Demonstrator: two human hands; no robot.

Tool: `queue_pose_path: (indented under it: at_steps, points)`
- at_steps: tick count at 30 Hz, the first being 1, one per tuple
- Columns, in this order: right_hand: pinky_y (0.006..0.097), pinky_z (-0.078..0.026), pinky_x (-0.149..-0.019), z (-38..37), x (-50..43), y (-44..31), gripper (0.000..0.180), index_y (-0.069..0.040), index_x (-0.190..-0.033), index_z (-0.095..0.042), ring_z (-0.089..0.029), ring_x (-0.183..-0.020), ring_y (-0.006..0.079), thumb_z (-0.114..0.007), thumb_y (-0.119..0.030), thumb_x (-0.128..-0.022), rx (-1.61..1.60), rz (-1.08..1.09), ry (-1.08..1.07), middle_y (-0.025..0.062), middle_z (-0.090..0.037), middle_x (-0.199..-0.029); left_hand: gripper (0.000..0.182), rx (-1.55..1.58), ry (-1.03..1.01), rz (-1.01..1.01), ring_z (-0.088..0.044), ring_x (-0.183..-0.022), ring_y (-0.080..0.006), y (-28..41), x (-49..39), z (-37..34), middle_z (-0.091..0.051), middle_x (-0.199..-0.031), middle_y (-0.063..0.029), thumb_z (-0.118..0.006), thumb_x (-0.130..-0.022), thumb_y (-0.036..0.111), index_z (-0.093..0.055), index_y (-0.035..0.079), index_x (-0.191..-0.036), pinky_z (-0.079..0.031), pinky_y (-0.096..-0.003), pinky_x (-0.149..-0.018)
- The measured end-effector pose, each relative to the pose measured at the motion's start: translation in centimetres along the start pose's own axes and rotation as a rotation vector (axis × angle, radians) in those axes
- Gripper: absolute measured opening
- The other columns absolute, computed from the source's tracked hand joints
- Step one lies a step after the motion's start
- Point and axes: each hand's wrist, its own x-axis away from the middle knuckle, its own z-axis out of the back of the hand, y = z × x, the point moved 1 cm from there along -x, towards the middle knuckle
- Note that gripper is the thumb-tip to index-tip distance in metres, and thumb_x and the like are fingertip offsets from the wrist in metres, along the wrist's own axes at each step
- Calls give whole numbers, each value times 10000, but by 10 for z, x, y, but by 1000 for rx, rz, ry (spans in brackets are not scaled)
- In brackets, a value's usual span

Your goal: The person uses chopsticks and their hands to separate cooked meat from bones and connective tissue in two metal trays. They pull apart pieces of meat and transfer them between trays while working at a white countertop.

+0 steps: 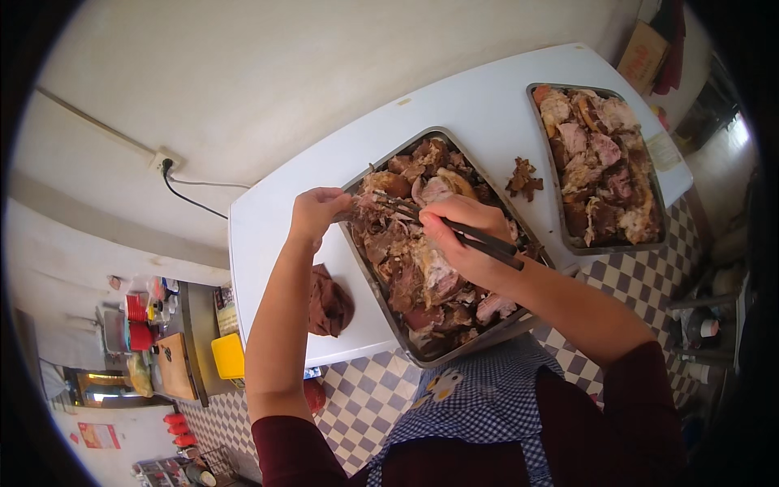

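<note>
A metal tray point(398, 341) heaped with chunks of cooked meat point(435, 268) lies on the white table in front of me. Over its middle, my right hand point(471, 234) grips a pair of dark chopsticks point(481, 240), whose tips touch shredded meat near the left rim. My left hand point(319, 216) is at that rim, fingers pinched on a piece at the edge of the meat; what exactly it holds is partly hidden. A second metal tray point(608, 248) of meat chunks stands to the right. Between the trays sits a small pile of brown scraps point(524, 179) on the tabletop.
A crumpled brown cloth point(328, 301) lies on the white table point(274, 243), left of the near tray. The wall point(243, 79) runs along the table's far side, with a plugged-in socket point(165, 161). At lower left are a yellow container point(227, 356) and a counter with a wooden board point(175, 365).
</note>
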Motion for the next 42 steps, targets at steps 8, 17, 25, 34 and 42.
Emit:
queue_pose_path:
  at_steps: [8, 17, 25, 34, 42]
  points:
    - [294, -492, -570, 3, -1, -7, 66, 0, -942, -660, -647, -665, 198, -672, -32, -885, 63, 53, -110, 112, -664, -804, 333, -650, -49, -220, -649, -807, -146, 0, 17, -22, -684, -861, -71, -833, -730, 67, -602, 13, -964, -531, -280, -739]
    - [345, -485, -556, -4, -6, 3, 85, -42, -920, -624, -625, -648, 297, -673, -14, -856, 61, 105, -108, 117, -629, -770, 283, -781, -34, -327, -680, -777, -248, -9, 30, -16, -714, -863, -119, -785, -730, 130, -652, 33, -960, -537, -352, -722]
    - [294, -502, -592, 9, -24, -5, 54, 11, -948, -654, -660, -680, 190, -641, -17, -904, 18, 58, -90, 116, -663, -800, 75, -47, -80, -101, -658, -715, -136, 16, 41, 14, -710, -820, -100, -710, -836, -5, -670, -35, -890, -563, -262, -692]
    - [313, -511, -610, 9, -22, 11, 42, -2, -900, -661, -664, -707, 239, -657, -43, -892, -66, -114, -30, 121, -675, -806, 87, 41, -78, -63, -686, -781, -164, 30, 49, 34, -723, -883, -124, -730, -829, 36, -661, 3, -871, -561, -274, -722]
    - [299, -508, -603, -2, -33, 13, 72, 8, -914, -667, -657, -676, 206, -646, -60, -906, -83, -106, -90, 113, -683, -797, 51, 239, 38, -146, -656, -822, -132, 50, 68, 78, -691, -926, -68, -673, -895, 63, -673, 25, -930, -583, -278, -763]
